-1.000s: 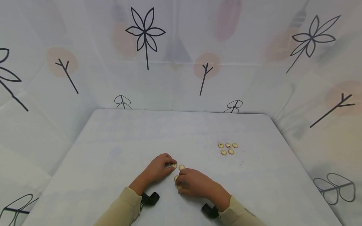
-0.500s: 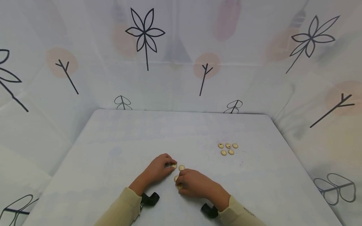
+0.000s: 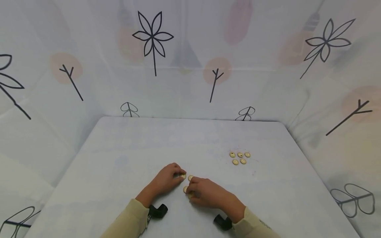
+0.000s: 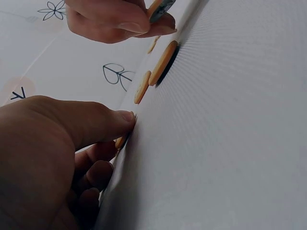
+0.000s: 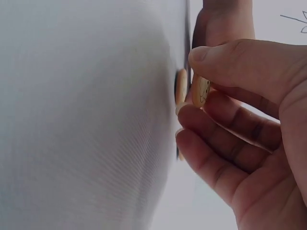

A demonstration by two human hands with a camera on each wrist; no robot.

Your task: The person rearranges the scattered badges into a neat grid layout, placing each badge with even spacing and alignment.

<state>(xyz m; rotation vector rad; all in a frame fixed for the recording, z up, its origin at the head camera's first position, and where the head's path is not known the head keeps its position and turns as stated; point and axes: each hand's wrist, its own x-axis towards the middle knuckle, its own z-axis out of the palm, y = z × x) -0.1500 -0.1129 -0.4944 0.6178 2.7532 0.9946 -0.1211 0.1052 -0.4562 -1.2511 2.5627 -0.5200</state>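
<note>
Small round wooden discs, pale yellow with dark markings, lie between the two hands. My left hand [image 3: 167,177] pinches one disc [image 3: 183,176] at the table surface with thumb and forefinger; its edge shows under the thumb in the left wrist view. Just to the right, my right hand [image 3: 209,193] grips another disc [image 5: 201,90] between thumb and fingers. That disc stands tilted, dark dots and lines on its face, and in the left wrist view it is off the table. Two loose discs lie beside the right fingertips, a far one [image 3: 190,178] and a near one [image 3: 185,189].
Several more discs [image 3: 240,154] lie grouped in two rows farther back on the right of the white table [image 3: 134,142]. A pale cloth [image 3: 184,92] with flower and twig drawings hangs around the table. Black wrist devices [image 3: 159,211] sit near both cuffs.
My right hand has shifted slightly right, and the disc in its fingers has come up and tilted. The left hand keeps its pinch in place. The head view has tipped up a little.
</note>
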